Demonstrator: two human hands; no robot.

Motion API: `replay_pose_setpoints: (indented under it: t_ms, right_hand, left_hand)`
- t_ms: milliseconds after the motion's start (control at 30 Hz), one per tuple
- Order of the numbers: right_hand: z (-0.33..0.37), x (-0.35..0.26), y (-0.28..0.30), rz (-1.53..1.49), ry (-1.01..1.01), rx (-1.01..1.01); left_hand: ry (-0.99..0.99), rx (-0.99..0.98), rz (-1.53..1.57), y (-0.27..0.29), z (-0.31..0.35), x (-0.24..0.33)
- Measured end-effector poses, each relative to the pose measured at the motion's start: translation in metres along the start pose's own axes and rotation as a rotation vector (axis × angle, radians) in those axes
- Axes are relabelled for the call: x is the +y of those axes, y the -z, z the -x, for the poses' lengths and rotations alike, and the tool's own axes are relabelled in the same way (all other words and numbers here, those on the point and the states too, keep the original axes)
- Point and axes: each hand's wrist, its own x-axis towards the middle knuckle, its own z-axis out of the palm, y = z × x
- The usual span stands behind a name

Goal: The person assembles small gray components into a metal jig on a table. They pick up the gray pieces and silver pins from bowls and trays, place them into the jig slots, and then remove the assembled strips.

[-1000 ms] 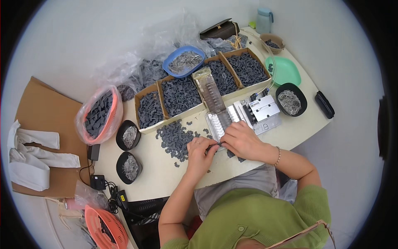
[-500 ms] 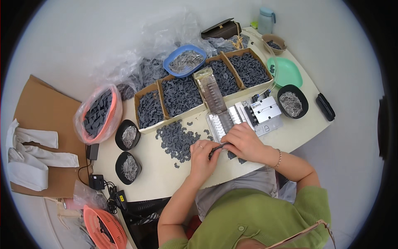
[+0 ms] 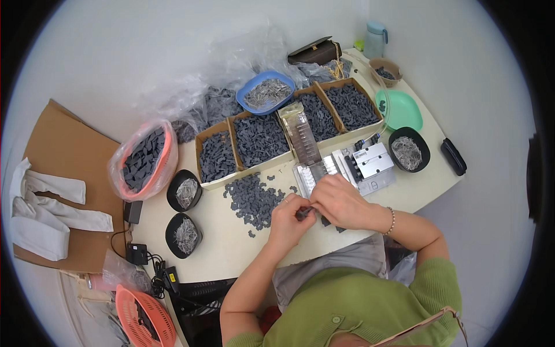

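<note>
- Left hand (image 3: 288,222): thumb and fingers pinched together on a small dark grey piece (image 3: 303,213), its outline largely covered by the fingers.
- Right hand (image 3: 340,202): fingertips bunched against the left's; cannot tell whether this grip is clamped on the piece too.
- Piece location: over the counter (image 3: 231,254), on the person's side of the slotted fixture (image 3: 303,182).
- Nearby: loose grey parts (image 3: 252,199) left of the hands; divided cardboard tray (image 3: 248,172) beyond.
- Step in hand (judged): two-handed fingertip work on the piece, away from the fixture's slots.
- Next move (judged) calls for a firm left pinch and fine right-fingertip alignment.
</note>
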Motion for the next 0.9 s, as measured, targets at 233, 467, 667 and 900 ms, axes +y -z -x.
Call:
replay_pose_setpoints:
  t_ms: [233, 467, 667, 900]
  right_hand:
    - [-0.006, 0.012, 0.037, -0.267, -0.105, 0.151]
    - [0.005, 0.012, 0.026, 0.003, 0.001, 0.048]
    - [0.007, 0.012, 0.015, 0.128, 0.098, 0.025]
    - [0.002, 0.011, 0.012, 0.019, 0.073, -0.029]
  left_hand:
    - [0.034, 0.017, 0.098, 0.014, -0.015, 0.02]
    - [0.035, -0.047, 0.094, 0.003, -0.02, 0.023]
    - [0.046, -0.088, 0.065, 0.0, -0.016, 0.012]
    - [0.049, -0.102, 0.068, 0.005, -0.013, 0.009]
